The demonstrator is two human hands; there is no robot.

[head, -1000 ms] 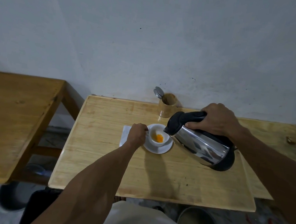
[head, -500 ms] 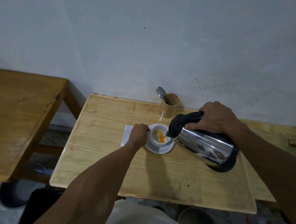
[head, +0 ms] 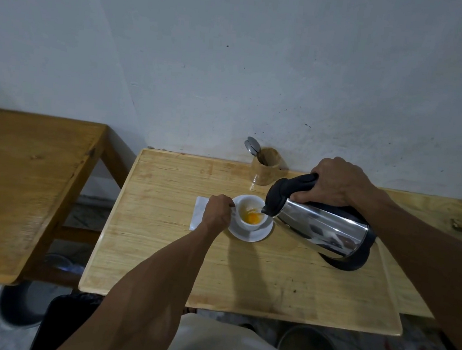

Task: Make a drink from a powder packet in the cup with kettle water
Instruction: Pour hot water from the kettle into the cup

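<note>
A white cup stands on a white saucer in the middle of the light wooden table. Orange powder and liquid lie in its bottom. My left hand holds the cup at its left side, where the handle is hidden. My right hand grips the black handle of a steel kettle. The kettle is tilted left, its spout over the cup's right rim. A white packet lies flat left of the saucer, partly under my left hand.
A wooden holder with a metal spoon stands at the back edge by the wall. A darker wooden table is at the left. A round dark bin sits on the floor below the front edge.
The kettle has tipped further, its spout now over the cup's rim. The orange powder in the cup has spread and looks wet. My left hand stays at the cup.
</note>
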